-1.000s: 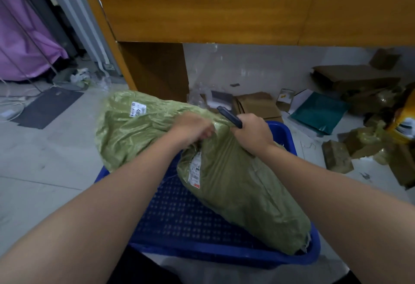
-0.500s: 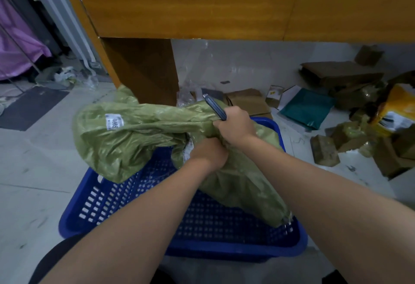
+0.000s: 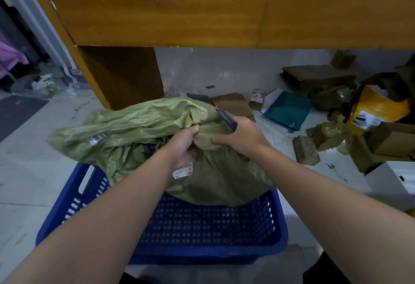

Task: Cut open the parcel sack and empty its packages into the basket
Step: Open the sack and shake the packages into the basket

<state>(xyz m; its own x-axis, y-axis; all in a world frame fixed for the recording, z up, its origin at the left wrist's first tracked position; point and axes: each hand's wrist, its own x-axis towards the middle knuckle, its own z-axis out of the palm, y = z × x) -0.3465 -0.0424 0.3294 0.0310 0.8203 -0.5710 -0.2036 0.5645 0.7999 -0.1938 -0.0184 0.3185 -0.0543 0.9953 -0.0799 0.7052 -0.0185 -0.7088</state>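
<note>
Pale floor tiles [image 3: 33, 171] lie under a wooden desk [image 3: 202, 18], with loose packages [image 3: 336, 131] strewn to the right. Over the blue basket [image 3: 202, 234], the green parcel sack [image 3: 139, 126] hangs bunched. The left hand [image 3: 183, 146] clenches its fabric; the right hand [image 3: 243, 136] pinches a fold beside it while holding a dark cutter [image 3: 226, 118].

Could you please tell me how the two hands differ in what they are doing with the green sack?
The left hand grips only sack fabric, low by the white label; the right hand also holds a dark cutter and sits higher. Both pinch the sack over the blue basket.
</note>
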